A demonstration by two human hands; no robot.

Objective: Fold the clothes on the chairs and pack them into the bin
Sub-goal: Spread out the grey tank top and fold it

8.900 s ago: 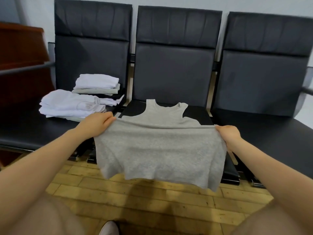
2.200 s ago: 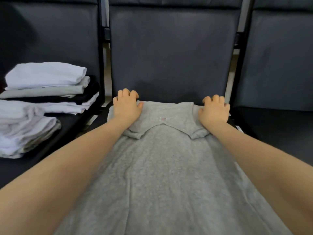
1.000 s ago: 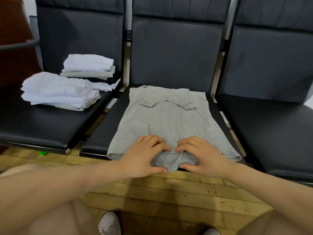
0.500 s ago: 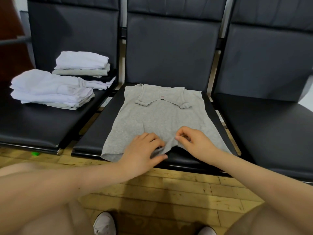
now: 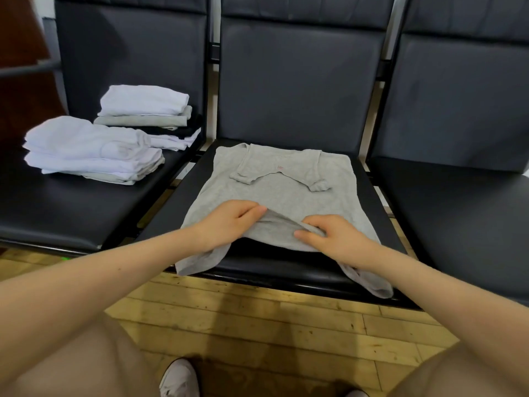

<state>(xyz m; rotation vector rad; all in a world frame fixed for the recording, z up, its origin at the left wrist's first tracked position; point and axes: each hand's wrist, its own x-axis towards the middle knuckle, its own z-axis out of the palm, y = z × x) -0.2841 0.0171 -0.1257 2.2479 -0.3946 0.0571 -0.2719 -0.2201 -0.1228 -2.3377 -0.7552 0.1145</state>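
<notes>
A grey tank top lies flat on the middle black chair seat, its shoulder straps folded down toward me. My left hand and my right hand each pinch the bottom hem near its middle and hold it lifted off the seat. The hem's two outer corners hang over the seat's front edge. No bin is in view.
Two stacks of folded clothes sit on the left chair: a white pile in front, and a white, grey and black pile behind it. The right chair seat is bare. Wooden floor and my shoes lie below.
Both hands have drawn the middle of the hem up and away from me, toward the shirt's centre, so more of the seat's front shows. The camera has tilted slightly.
</notes>
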